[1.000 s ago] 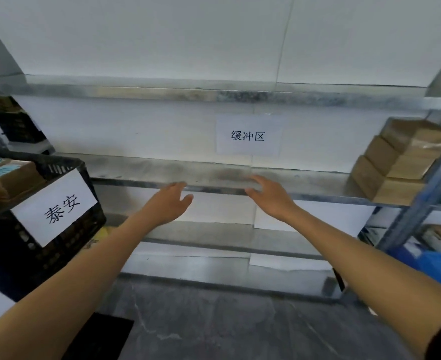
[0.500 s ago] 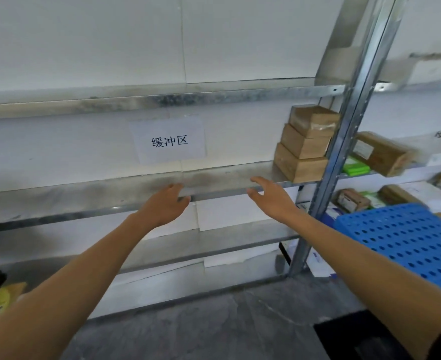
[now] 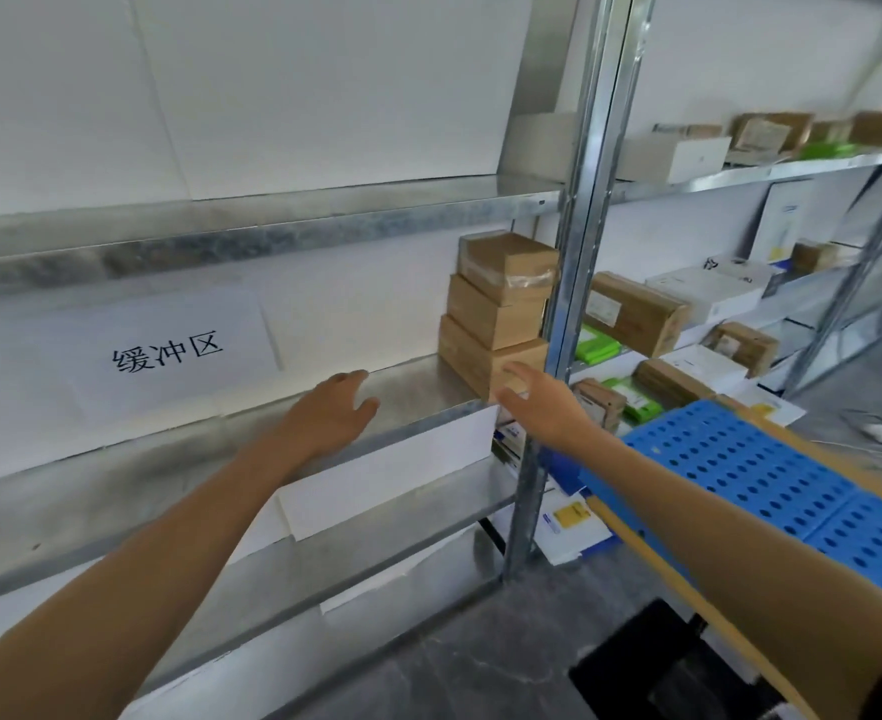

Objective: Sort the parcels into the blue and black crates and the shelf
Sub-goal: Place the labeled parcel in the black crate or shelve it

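**Both hands empty at the middle shelf**

Two bare arms reach up from the bottom corners of the frame toward a steel shelf (image 3: 418, 389) at centre. The left hand (image 3: 332, 415) hovers palm down over the shelf's front edge, fingers loosely spread and holding nothing. Whether it touches the metal cannot be told. The right hand (image 3: 545, 405), just right of centre, is also empty, with its fingers straight and relaxed. Its fingertips (image 3: 519, 374) lie in front of the lowest box of a stack of three cardboard boxes (image 3: 498, 309). Contact with that box cannot be judged, as the hand is blurred. The stack stands at the right end of the shelf, tight beside a steel post (image 3: 579, 226) that runs from top to bottom of the frame.

On the wall behind the shelf, left of centre, hangs a paper sign (image 3: 169, 350) with three black Chinese characters. Below the shelf's front edge a white card (image 3: 392, 470) stands on the next level down.

Right of the post, more parcels (image 3: 636, 314) in brown, white and green lie on several levels of a neighbouring rack, reaching to the upper right corner. A blue crate (image 3: 740, 459) with a perforated wall sits at the right edge, partly behind the right forearm. A dark object (image 3: 652, 662) lies on the grey floor (image 3: 454, 667) at lower right, and too little of it shows to name it.
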